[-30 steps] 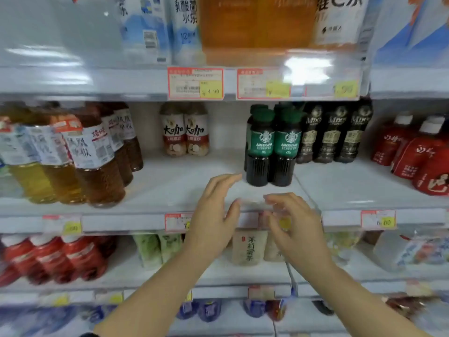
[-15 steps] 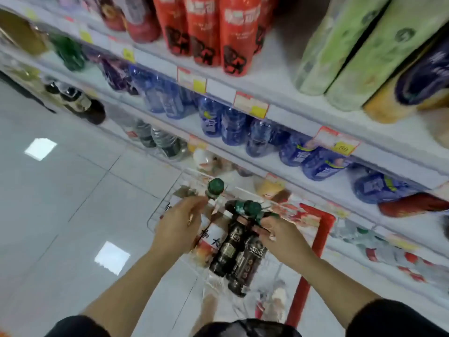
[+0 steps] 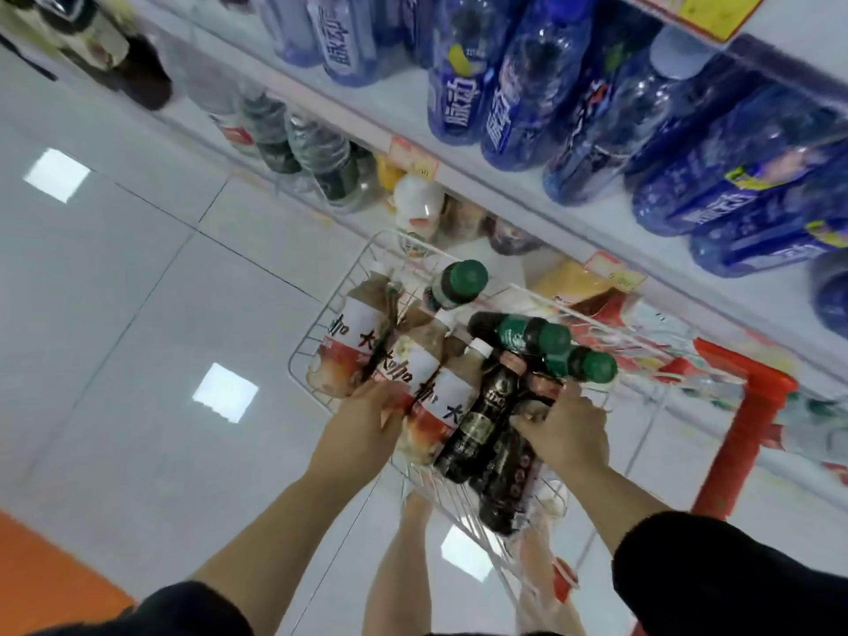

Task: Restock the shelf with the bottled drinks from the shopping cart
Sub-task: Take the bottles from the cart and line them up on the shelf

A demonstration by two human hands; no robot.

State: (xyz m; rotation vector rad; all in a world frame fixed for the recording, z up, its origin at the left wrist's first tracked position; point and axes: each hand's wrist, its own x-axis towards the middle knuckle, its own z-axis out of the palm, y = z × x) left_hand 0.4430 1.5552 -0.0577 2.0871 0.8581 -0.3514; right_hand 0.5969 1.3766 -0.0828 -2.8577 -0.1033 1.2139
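Down in the wire shopping cart [image 3: 328, 305], the left hand's fingers [image 3: 371, 392] are curled over the base end of a white-labelled bottle [image 3: 413, 367] of brown drink, thumb alongside it, so the left hand [image 3: 367, 424] has a grip there. Over on the other side, the right hand's fingers [image 3: 541, 408] are hooked round the upper part of a dark bottle [image 3: 504, 479], and the right hand [image 3: 569, 429] covers its shoulder; the blur makes it hard to say if it holds one bottle or two. Just beside it lies a second dark bottle [image 3: 482, 415] with a gold label, touching the white-labelled ones. Above the knuckles, two green-capped bottles [image 3: 518, 332] lie across the pile, and another green cap [image 3: 465, 277] stands up near the far rim. All of these drinks are in the cart, none on the shelf [image 3: 527, 199]. A red handle [image 3: 743, 433] frames the cart's right side. Blue bottles [image 3: 459, 98] line the shelf above, and pale tiled floor [image 3: 137, 314] spreads out to the left.
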